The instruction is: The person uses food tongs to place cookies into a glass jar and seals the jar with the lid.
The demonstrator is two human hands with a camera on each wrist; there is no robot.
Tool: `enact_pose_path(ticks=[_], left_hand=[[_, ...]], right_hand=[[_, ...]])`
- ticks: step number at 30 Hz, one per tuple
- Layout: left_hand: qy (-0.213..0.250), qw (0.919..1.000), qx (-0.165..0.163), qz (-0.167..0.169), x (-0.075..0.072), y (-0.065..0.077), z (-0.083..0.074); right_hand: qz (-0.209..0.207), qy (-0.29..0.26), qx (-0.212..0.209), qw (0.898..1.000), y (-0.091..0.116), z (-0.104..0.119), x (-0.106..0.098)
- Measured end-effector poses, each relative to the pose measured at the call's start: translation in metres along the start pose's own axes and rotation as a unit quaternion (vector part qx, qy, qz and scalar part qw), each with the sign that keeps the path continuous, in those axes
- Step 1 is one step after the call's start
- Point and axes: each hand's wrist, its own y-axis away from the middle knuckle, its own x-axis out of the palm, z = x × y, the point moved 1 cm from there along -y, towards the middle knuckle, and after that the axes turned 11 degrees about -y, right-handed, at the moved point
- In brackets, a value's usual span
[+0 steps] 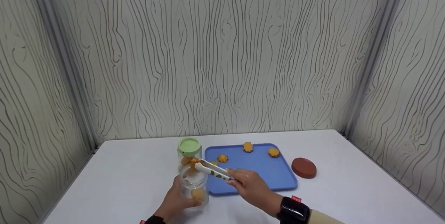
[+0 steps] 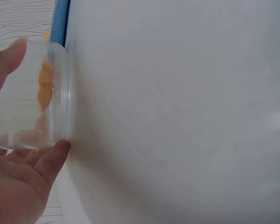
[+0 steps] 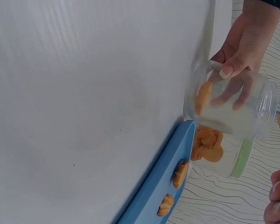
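Note:
My left hand (image 1: 176, 198) grips a clear open jar (image 1: 193, 183) from its left side, fingers and thumb around the wall. At the jar's bottom lies one orange-yellow, flower-shaped cookie (image 3: 204, 98). My right hand (image 1: 253, 188) holds white tongs (image 1: 216, 172) with a dark green pattern. Their tips pinch another cookie (image 1: 194, 163) just above the jar's mouth. Behind the open jar stands a second jar with a green lid (image 1: 189, 145), and several cookies (image 3: 207, 143) show through its wall.
A blue tray (image 1: 259, 172) lies right of the jars, bearing several cookies, among them a back cookie (image 1: 248, 146) and a right-hand cookie (image 1: 274, 152). Beyond its right edge a dark red lid (image 1: 304, 167) rests on the white table (image 1: 121, 178). Patterned panels (image 1: 215, 60) enclose the back and sides.

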Motion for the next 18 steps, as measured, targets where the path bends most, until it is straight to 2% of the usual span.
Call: enact_pose_path(ticks=[5, 11, 18], left_hand=[[-0.008, 1.0, -0.003, 0.0, 0.0001, -0.0004, -0.001], [-0.017, 0.9998, -0.006, -0.003, 0.0008, -0.0015, -0.0009], [-0.01, 0.9993, 0.037, -0.005, -0.0009, -0.0004, 0.0044]], right_hand=[[0.015, -0.004, 0.023, 1.0, -0.0021, 0.0007, 0.0037], [0.022, -0.007, 0.026, 0.999, -0.0036, 0.0006, 0.0071], [0.014, -0.021, 0.033, 0.999, -0.0035, 0.001, 0.008]])
